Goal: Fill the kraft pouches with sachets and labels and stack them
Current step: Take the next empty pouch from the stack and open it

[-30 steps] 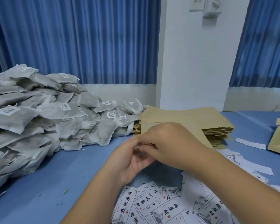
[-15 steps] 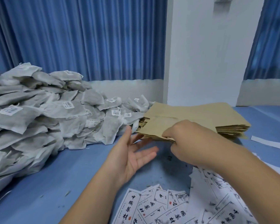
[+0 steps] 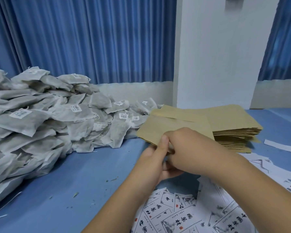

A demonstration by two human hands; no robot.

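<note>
I see one kraft pouch (image 3: 173, 128) held in both hands, in front of the near-left corner of the pouch stack (image 3: 235, 128). My left hand (image 3: 155, 159) pinches its lower edge, thumb flat on the front face. My right hand (image 3: 189, 151) curls over the same edge just beside it, knuckles up, the two hands touching. The grey sachets (image 3: 40, 125) are heaped to the left on the blue table (image 3: 91, 175). The printed labels (image 3: 183, 216) lie scattered nearest me, under my forearms.
</note>
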